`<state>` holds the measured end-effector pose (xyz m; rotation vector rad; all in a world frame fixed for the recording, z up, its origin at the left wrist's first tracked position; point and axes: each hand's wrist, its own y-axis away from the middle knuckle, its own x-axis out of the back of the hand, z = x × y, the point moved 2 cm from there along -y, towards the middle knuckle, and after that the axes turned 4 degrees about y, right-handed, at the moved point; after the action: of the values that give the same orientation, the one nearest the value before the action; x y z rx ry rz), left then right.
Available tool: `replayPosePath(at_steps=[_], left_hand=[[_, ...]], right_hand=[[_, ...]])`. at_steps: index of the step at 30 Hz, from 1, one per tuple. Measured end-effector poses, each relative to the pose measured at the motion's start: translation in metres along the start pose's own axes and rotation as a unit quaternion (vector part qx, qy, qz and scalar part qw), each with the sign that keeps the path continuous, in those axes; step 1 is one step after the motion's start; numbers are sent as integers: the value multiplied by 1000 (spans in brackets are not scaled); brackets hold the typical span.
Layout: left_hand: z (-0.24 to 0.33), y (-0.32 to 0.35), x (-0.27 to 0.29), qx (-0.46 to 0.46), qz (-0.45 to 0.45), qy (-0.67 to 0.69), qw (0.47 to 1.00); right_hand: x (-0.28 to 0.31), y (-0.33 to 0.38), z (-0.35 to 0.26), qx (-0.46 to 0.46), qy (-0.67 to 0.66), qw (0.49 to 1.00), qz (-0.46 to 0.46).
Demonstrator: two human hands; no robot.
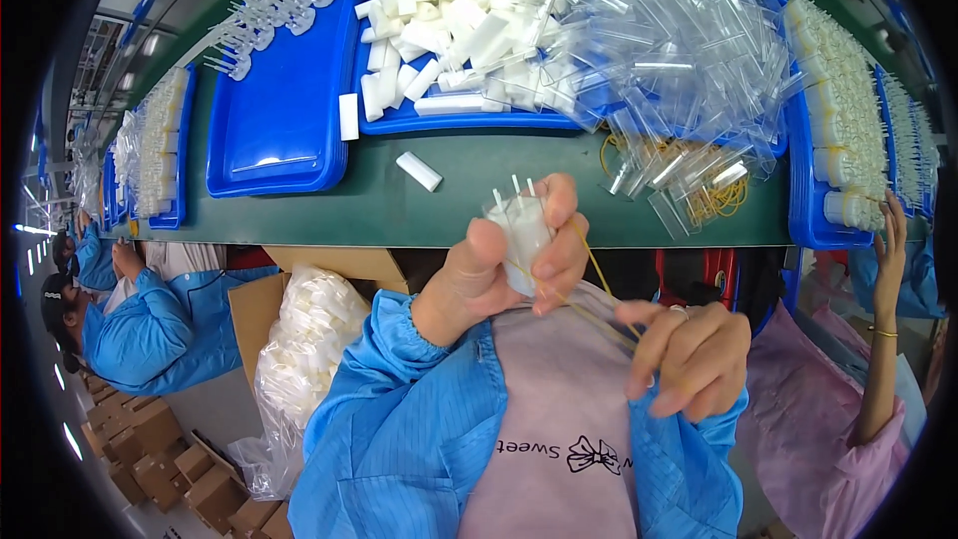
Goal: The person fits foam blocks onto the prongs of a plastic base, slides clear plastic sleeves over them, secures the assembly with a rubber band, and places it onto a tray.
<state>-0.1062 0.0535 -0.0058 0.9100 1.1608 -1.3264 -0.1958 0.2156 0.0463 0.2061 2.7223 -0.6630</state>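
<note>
My left hand (464, 279) is closed round a white block (526, 240), held upright over the table's front edge. Several thin white prongs stick up from its top, and a transparent sheet or sleeve seems to lie about it; the fingers hide much of it. A yellow rubber band (597, 265) runs from the block, stretched towards the lower right. My right hand (694, 359), slightly blurred, has the band's other end pinched in its fingers. On the green table (479, 185) beyond my hands lies a loose white foam block (418, 171).
Blue trays hold white foam blocks (469, 10), transparent plastic sleeves (689, 40) and pronged white pieces (274, 15). Yellow rubber bands (733, 195) lie under sleeves at the right. Banded bundles (838, 120) fill another tray. Co-workers sit at left (160, 319) and right (828, 389).
</note>
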Motion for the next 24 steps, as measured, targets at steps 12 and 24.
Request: replayPosePath(at_steps=[12, 24], left_hand=[[11, 2, -18, -35, 116, -555, 823], [1, -5, -10, -41, 133, -394, 908]], right_hand=[[12, -4, 44, -208, -229, 939, 147], [-3, -15, 25, -79, 409, 898, 140]])
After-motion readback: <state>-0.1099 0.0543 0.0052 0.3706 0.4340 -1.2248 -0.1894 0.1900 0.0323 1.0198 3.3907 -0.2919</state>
